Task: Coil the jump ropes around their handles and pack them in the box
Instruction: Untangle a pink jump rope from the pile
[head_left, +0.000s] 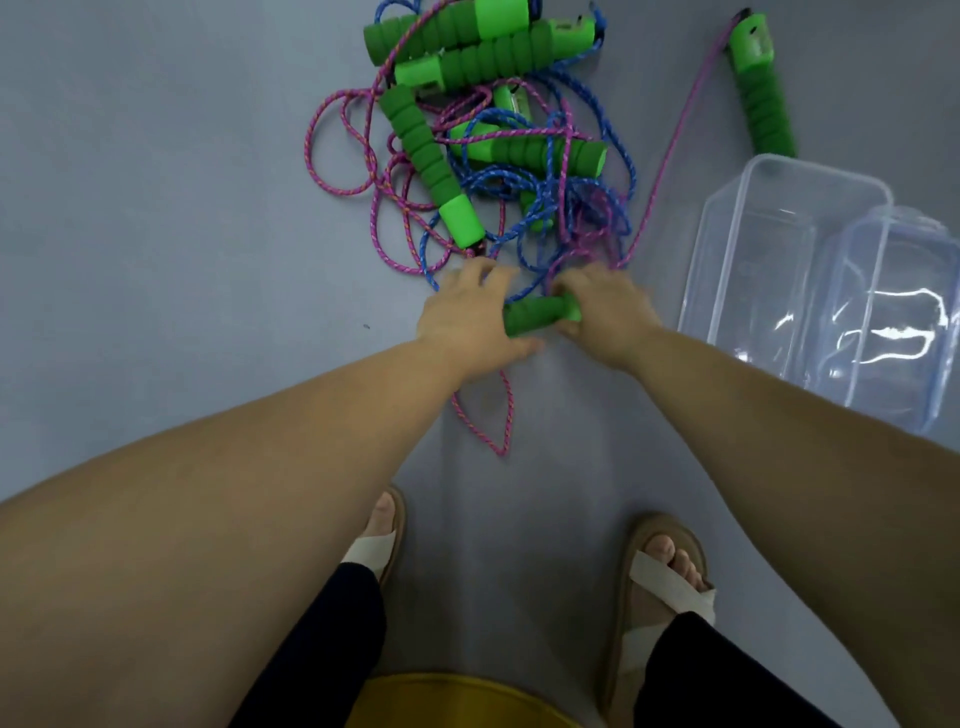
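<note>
Your sandalled feet (667, 571) stand just below a pink rope loop (501, 415). Your left hand (467, 322) and right hand (605, 312) both clasp one green foam handle (540, 314) at frame centre. Pull hard and the tangled ropes (519, 171) above likely knot tighter. Clear box (779, 249) sits at right edge.

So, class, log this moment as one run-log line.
left hand, right hand: grip green handle | ropes: tangled on floor | box: empty

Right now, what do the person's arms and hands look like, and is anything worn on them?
The left forearm and the right forearm are bare, with no sleeves in view. The left hand and the right hand wear no gloves. No watch, bracelet or ring shows, though both hands are blurred.
</note>
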